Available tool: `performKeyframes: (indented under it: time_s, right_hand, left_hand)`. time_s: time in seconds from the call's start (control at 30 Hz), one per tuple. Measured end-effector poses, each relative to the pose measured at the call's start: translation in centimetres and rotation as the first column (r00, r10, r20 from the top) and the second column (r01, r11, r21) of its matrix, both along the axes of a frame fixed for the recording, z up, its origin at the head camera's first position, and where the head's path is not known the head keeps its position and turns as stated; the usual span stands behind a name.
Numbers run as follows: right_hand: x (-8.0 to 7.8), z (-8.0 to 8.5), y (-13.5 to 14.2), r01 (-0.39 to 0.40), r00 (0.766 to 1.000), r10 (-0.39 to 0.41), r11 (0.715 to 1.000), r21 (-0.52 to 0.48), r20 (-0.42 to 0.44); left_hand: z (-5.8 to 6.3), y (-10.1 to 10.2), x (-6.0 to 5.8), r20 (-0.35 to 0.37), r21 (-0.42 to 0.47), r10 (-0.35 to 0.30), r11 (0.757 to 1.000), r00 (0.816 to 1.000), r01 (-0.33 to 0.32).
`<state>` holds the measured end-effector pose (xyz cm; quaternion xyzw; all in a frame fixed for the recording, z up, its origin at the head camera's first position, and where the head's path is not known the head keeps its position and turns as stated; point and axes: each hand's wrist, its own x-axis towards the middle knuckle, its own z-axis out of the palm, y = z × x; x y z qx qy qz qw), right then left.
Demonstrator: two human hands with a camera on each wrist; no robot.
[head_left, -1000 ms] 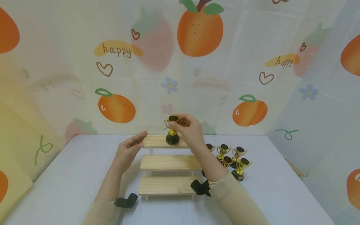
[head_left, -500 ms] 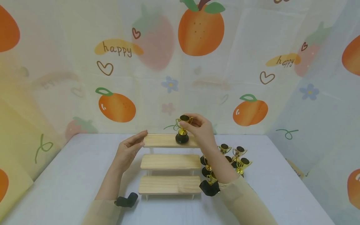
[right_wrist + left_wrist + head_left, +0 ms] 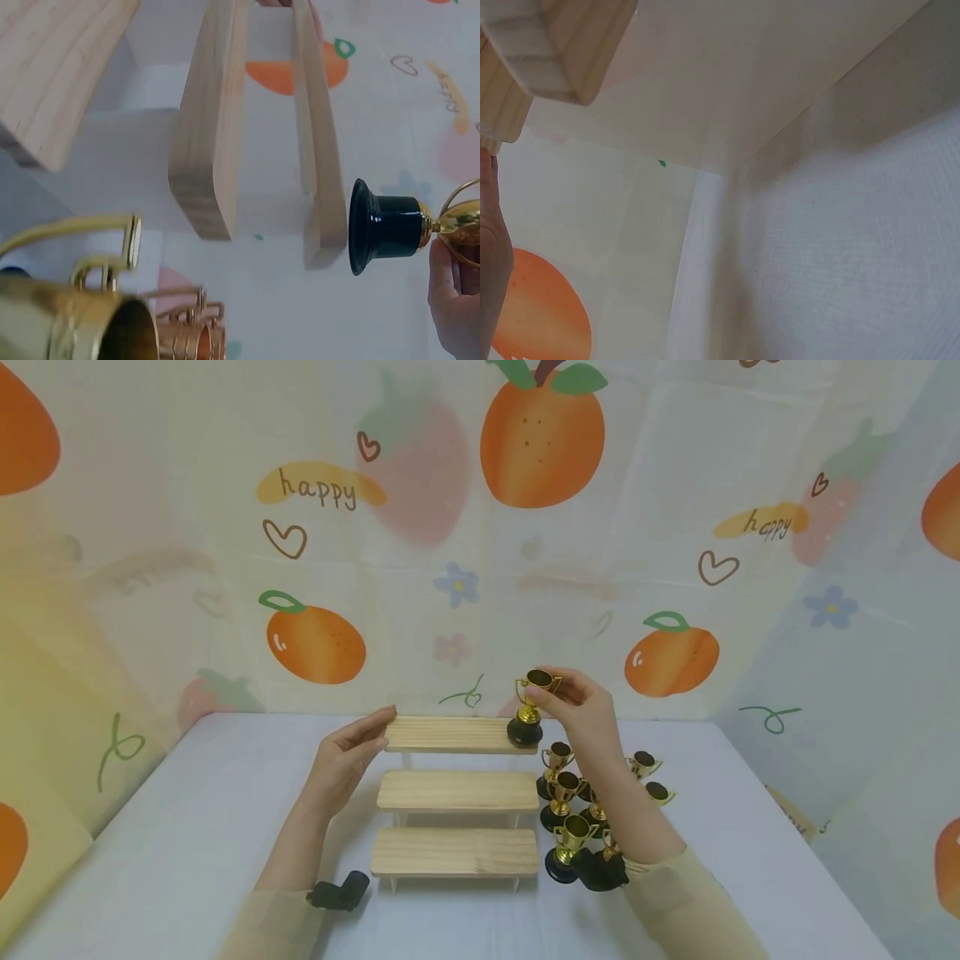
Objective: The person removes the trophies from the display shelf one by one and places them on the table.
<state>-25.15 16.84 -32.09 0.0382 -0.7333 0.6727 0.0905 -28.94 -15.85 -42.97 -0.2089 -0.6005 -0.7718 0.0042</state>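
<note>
My right hand (image 3: 583, 710) pinches a small gold trophy cup (image 3: 529, 714) with a black base. The trophy is upright at the right end of the top shelf of a three-step wooden stand (image 3: 453, 792). In the right wrist view, the black base (image 3: 386, 225) is beside the top board's surface, with a thin gap seeming to show. Fairly straight fingers of my left hand (image 3: 347, 764) rest against the top shelf's left end, the thumb near its front corner. The left wrist view shows only part of that hand (image 3: 490, 247) below the board ends (image 3: 562, 52).
Several more gold trophies (image 3: 573, 832) stand on the white table (image 3: 187, 852) just right of the stand, partly behind my right forearm. A fruit-print cloth (image 3: 420, 635) hangs behind the table. Dark wrist straps (image 3: 339, 891) sit on both wrists.
My right hand has moved the trophy rightward along the top shelf, from near its middle to its right end. My left hand has stayed at the left end.
</note>
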Motion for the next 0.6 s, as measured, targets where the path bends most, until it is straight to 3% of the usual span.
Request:
performKeyframes:
  time_s: [0.6]
  right_hand:
    - [2.0,-0.2,4.7,0.088,0.996,-0.088,0.995,0.037,0.006]
  left_hand:
    - [-0.1,-0.1,-0.1,-0.006,0.008,-0.008,1.000,1.000,0.008]
